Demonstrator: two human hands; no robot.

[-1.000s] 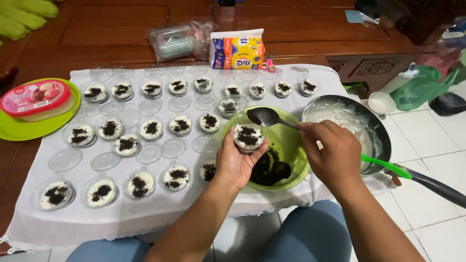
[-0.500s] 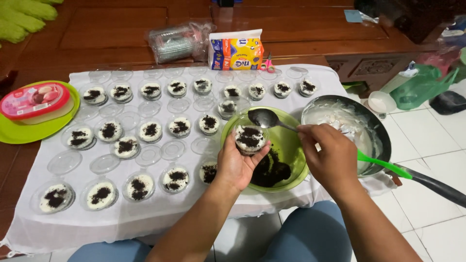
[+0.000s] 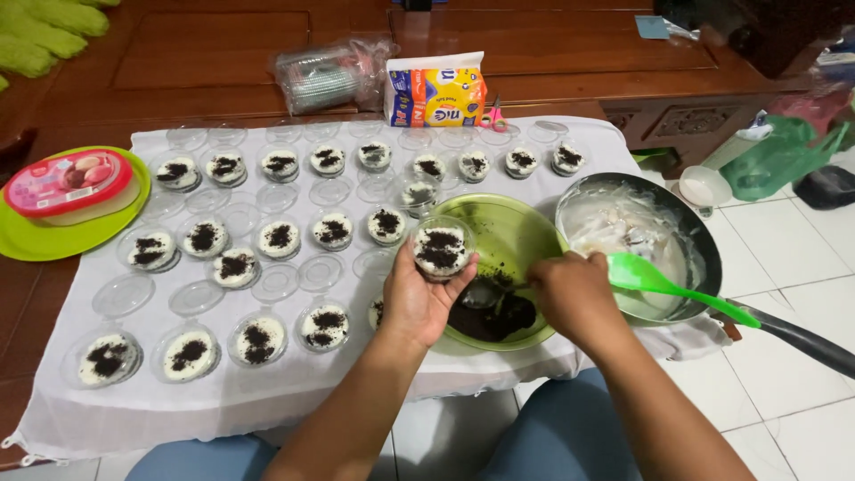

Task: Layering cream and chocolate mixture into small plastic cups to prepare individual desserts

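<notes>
2 hands (image 3: 499, 298) busy — spoon (image 3: 485, 292) mostly hidden.

Bright, even indoor lighting, mostly sharp.
Glaring softly on the clear plastic lids (image 3: 276, 281) and white floor tiles (image 3: 784, 258); casting only faint shadows under the hands; blurring and bending slightly toward the corners.

The spoon in the green bowl (image 3: 525, 233) is mostly hidden behind both hands (image 3: 419, 298).
</notes>
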